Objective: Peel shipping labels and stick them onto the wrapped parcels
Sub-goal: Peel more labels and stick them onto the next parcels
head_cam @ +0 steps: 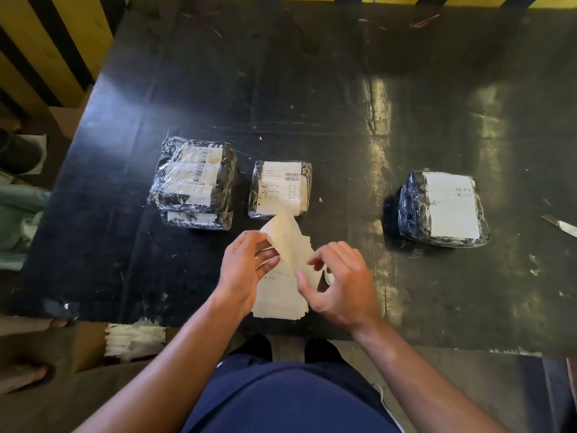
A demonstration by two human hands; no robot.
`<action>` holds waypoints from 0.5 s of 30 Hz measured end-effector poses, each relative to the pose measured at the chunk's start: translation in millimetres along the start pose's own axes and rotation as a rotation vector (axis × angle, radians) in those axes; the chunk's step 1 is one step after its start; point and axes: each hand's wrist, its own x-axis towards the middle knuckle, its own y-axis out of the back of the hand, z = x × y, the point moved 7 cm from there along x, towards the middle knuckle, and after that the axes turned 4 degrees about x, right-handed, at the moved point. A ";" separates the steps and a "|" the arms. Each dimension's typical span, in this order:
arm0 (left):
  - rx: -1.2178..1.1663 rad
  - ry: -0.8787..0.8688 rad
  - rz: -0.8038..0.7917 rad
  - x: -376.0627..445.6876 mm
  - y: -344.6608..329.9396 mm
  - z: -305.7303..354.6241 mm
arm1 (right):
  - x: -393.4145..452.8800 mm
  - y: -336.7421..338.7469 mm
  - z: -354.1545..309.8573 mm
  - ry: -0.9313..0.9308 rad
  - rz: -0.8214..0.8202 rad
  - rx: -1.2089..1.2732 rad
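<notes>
Two hands (label-pinching) near table edge

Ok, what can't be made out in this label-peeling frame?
- Head view: print on the labels of the middle parcel and right parcel is too small.
- Label stack: count hidden under the left hand and right hand.
- Blade-like object: cut off by the right edge.
- Left parcel stack: wrap glare blurs the labels.

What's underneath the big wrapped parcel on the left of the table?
The left parcel sits on top of a second wrapped parcel; only its near edge with a white label strip shows. The rest is covered.
</notes>
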 end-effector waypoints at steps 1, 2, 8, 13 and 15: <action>-0.009 0.005 0.000 0.0 -0.7 -0.3 | 2.1 -4.6 -6.7 0.024 -0.008 -0.029; -0.016 0.010 0.002 0.2 -0.7 -0.8 | 3.6 -9.7 -10.3 0.042 -0.016 -0.055; -0.029 0.019 -0.006 0.6 -1.4 -0.4 | 9.6 -22.6 -15.0 0.036 -0.010 -0.063; -0.004 -0.007 -0.123 0.0 -1.4 4.1 | 18.7 -12.6 5.3 -0.154 0.037 0.106; 0.033 -0.053 -0.175 -1.7 -3.4 6.4 | 25.6 -4.3 17.8 -0.254 0.074 0.281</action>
